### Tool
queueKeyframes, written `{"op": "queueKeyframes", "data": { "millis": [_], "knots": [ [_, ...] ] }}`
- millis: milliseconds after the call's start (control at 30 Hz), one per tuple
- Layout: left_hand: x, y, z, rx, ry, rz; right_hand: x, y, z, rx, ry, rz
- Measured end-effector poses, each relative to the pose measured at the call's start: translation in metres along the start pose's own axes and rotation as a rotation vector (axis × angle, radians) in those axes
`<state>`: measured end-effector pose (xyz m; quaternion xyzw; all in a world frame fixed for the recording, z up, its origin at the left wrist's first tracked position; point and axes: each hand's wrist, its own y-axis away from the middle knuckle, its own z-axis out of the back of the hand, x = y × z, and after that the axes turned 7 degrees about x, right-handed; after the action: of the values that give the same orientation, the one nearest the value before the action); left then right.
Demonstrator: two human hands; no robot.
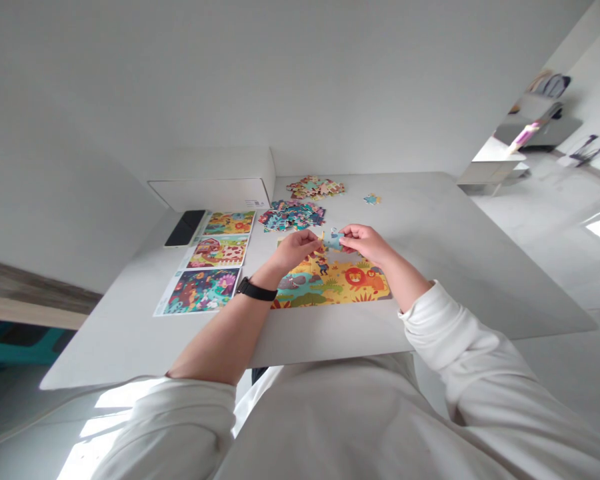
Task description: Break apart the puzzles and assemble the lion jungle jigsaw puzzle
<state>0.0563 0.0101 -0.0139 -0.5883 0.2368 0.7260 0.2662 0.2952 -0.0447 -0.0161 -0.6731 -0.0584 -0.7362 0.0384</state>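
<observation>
A part-built jigsaw puzzle (340, 283) with a lion and yellow ground lies on the white table (455, 267) before me. Both hands hover over its far edge. My right hand (363, 241) pinches a small light-blue puzzle piece (334, 240). My left hand (295, 248), with a black watch at the wrist, has its fingers curled and its fingertips meet that same piece from the left side.
Loose piece piles: blue ones (293, 215), pale ones (315, 188), a single piece (372, 198). A sheet of three reference pictures (215, 261) lies left, beside a black phone (185, 227) and a white box (215, 180). Shelves stand at far right.
</observation>
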Motion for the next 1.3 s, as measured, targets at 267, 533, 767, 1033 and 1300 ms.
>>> {"op": "queueKeyframes", "data": {
  "millis": [267, 533, 767, 1033, 1300],
  "knots": [
    [0.000, 0.005, -0.003, 0.179, -0.091, -0.018, 0.004, 0.000, 0.007, -0.070, 0.026, 0.043],
    [0.003, 0.001, -0.006, 0.094, -0.110, -0.055, 0.005, 0.003, 0.013, -0.050, 0.033, 0.025],
    [0.008, 0.000, -0.005, 0.058, -0.140, -0.072, 0.009, 0.006, -0.003, 0.042, 0.107, 0.028],
    [0.003, 0.000, 0.000, -0.027, -0.096, -0.036, 0.009, 0.004, 0.003, 0.027, 0.025, 0.026],
    [-0.001, 0.001, -0.001, -0.028, -0.088, 0.021, 0.005, 0.001, 0.013, -0.036, 0.010, 0.012]
  ]
}}
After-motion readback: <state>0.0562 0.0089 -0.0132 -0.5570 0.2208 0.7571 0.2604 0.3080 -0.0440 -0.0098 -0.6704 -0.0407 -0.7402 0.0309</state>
